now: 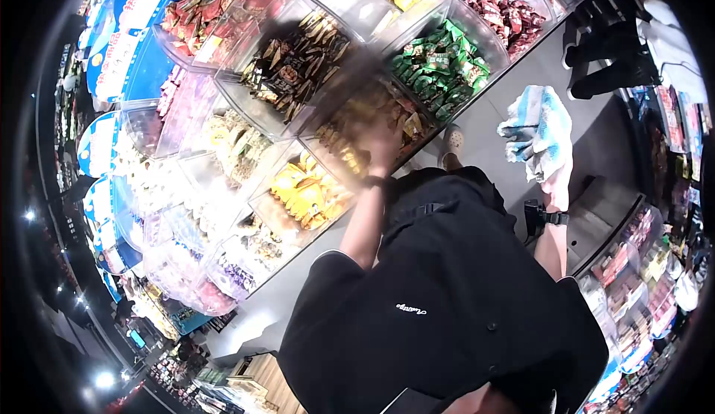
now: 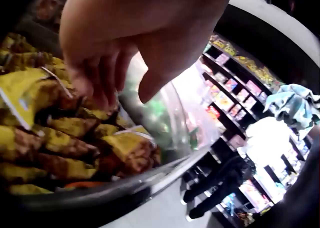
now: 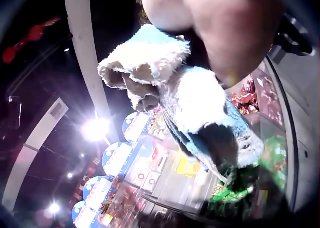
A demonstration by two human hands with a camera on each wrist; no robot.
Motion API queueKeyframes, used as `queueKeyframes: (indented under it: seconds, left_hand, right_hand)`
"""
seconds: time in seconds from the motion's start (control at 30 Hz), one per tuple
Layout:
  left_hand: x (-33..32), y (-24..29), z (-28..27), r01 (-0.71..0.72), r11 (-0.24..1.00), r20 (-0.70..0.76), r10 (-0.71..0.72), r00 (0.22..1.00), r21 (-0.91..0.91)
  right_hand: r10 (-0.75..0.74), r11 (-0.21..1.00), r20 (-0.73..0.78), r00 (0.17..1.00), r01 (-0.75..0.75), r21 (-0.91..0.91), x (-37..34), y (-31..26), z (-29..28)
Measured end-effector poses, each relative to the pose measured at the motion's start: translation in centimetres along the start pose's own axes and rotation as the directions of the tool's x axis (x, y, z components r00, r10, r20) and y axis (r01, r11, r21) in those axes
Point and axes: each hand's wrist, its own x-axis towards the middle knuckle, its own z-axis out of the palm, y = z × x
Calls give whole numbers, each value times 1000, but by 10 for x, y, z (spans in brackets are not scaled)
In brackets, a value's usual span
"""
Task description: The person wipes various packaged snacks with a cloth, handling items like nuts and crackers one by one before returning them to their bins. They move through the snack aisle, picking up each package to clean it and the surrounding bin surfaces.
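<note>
My left hand (image 1: 382,149) is over a clear bin of yellow-and-brown snack packets (image 1: 346,148), blurred in the head view. Seen from the left wrist, the hand (image 2: 132,30) hangs palm down with loosely bent fingers. Its fingertips are right at the packets (image 2: 67,143), and the thumb stands apart from them. The bin's curved rim (image 2: 145,180) runs below. Out to the right, my right hand (image 1: 556,189) grips a bunched blue-and-white cloth (image 1: 535,131). In the right wrist view the cloth (image 3: 195,100) hangs in folds below the hand (image 3: 215,22).
Neighbouring bins hold green packets (image 1: 439,67), dark packets (image 1: 294,64), bright yellow packets (image 1: 302,190) and red packets (image 1: 506,19). Blue-and-white signs (image 1: 112,64) line the far side. A person in dark trousers (image 1: 614,60) stands at upper right. Shelves (image 1: 633,295) are at lower right.
</note>
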Motion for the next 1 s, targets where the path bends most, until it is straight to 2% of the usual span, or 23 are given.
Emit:
queueKeyframes:
  seconds: [0.07, 0.1, 0.2, 0.23, 0.3, 0.37, 0.4, 0.43, 0.47, 0.5, 0.57, 0.67, 0.7, 0.73, 0.8, 0.83, 0.87, 0.93, 0.97, 1.0]
  left_hand:
    - [-4, 6, 17, 141, 981, 264, -102, 959, -131]
    - [-4, 24, 15, 168, 983, 298, -137, 945, -81]
    - [-5, 36, 25, 173, 983, 321, -185, 929, 66]
    - [-4, 39, 25, 215, 972, 309, -234, 922, 93]
    - [-6, 30, 31, 192, 978, 254, -208, 945, 87]
    - [-6, 9, 36, 51, 998, 165, -55, 985, 31]
    - [-8, 2, 29, 226, 960, 290, -171, 941, -165]
    - [-9, 5, 8, 405, 853, 429, -247, 869, -329]
    - [-6, 13, -14, 571, 689, 569, -273, 775, -447]
    - [-3, 31, -40, 585, 624, 602, -220, 768, -518]
    - [4, 84, -97, 612, 472, 646, -111, 755, -634]
    - [6, 128, -136, 614, 305, 668, 112, 736, -728]
    - [3, 135, -136, 598, 283, 650, 150, 745, -750]
    - [1, 149, -140, 557, 317, 625, 182, 759, -768]
    - [-4, 176, -144, 563, 323, 630, 157, 761, -761]
    - [-8, 181, -137, 493, 286, 552, 189, 812, -822]
    - [-13, 170, -127, 518, 233, 560, 181, 808, -823]
    - [-13, 172, -121, 456, 330, 495, 44, 868, -827]
    - [-14, 163, -114, 408, 338, 447, 43, 893, -848]
    - [-13, 164, -115, 407, 303, 437, 38, 899, -862]
  right_hand:
    - [-14, 1000, -141, 990, 15, 6, -2, 5, -7]
    - [-24, 1000, -208, 978, 26, 7, -2, 7, -9]
    - [-46, 997, -316, 948, 65, 49, -7, 5, 3]
    - [-44, 996, -267, 963, 64, 66, -9, 4, 5]
    - [-40, 994, -159, 986, 56, 96, -13, 2, 8]
    - [-57, 994, -276, 959, 81, 76, -11, 2, 16]
    - [-66, 994, -332, 941, 92, 65, -9, 2, 21]
    - [-68, 996, -192, 979, 77, 43, -9, -1, 28]
    - [-69, 997, -46, 997, 70, 19, -9, -8, 37]
    - [-63, 998, 98, 993, 64, -6, -11, -12, 47]
    - [-123, 991, 14, 992, 123, -44, -10, -10, 80]
    - [-262, 945, -67, 963, 242, -221, 2, 14, 76]
    - [-279, 886, 69, 958, 284, -368, 3, 12, 86]
    - [-273, 798, 205, 940, 340, -497, 3, 11, 100]
    - [-177, 902, 329, 928, 286, -323, 9, 23, 120]
    - [-182, 778, 428, 885, 396, -488, 10, 24, 133]
    - [-160, 610, 522, 838, 499, -615, 12, 24, 145]
    - [-47, 568, 630, 775, 539, -621, 19, 29, 158]
    - [-112, 474, 708, 698, 663, -579, 25, 38, 154]
    - [-141, 460, 723, 676, 691, -557, 26, 40, 153]
